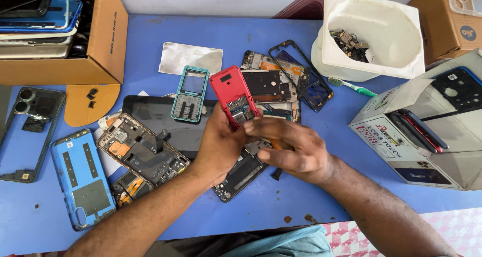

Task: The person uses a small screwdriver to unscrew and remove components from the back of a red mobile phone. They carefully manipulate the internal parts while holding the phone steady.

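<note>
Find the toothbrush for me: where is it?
In the head view, the toothbrush lies right of centre on the blue table, just below the white tub.

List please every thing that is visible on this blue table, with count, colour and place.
Red plastic keypad-phone body: 1, red, centre, held in both hands.
Teal keypad-phone front frame: 1, teal, left of the red body.
Dark flat tablet screen: 1, black, under the teal frame.
Opened smartphone chassis: 1, brown and black, left of the left forearm.
Blue smartphone back cover: 1, blue, lower left.
White plastic tub: 1, white, upper right, small dark parts inside.
Green-and-white toothbrush: 1, below the tub.
Brown cardboard box: 1, upper left, stacked phone parts inside.
Left hand: 1, grips the red body from below.
Right hand: 1, fingertips on the red body's lower end.
</note>
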